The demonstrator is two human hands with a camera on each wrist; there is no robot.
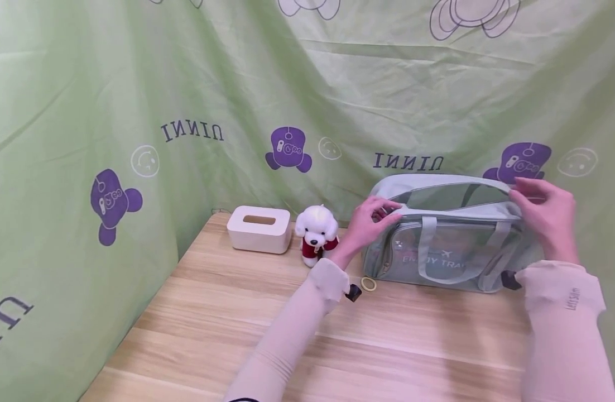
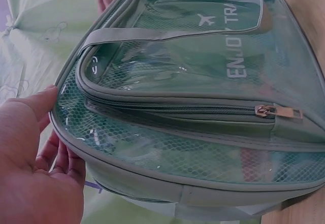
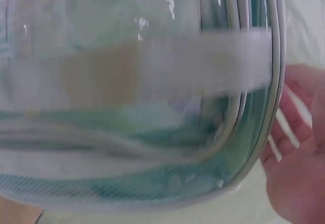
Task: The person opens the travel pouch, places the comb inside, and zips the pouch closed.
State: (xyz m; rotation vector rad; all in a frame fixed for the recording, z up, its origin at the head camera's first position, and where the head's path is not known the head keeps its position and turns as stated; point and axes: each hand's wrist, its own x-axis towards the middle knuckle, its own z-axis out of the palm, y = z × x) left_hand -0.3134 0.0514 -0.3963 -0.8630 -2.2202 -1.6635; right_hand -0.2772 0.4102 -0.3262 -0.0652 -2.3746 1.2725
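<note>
A pale green travel bag (image 1: 455,245) with a see-through front stands upright on the table, its top gaping. My left hand (image 1: 366,224) pinches the left end of the bag's top edge. In the left wrist view, the thumb of that left hand (image 2: 35,153) lies at the piped rim and the other fingers go behind it. At the opposite top corner, my right hand (image 1: 551,215) grips the rim; the right wrist view shows this hand (image 3: 299,148) at the bag's edge, fingers partly hidden behind. A front-pocket zipper pull (image 2: 284,112) hangs near the pocket's side.
Left of the bag sits a white plush dog (image 1: 317,224) in red clothing, beside a white tissue box (image 1: 259,240). A small yellow ring (image 1: 369,290) lies by the bag's front left corner on the wooden table (image 1: 212,312). A green printed curtain (image 1: 237,167) hangs close behind.
</note>
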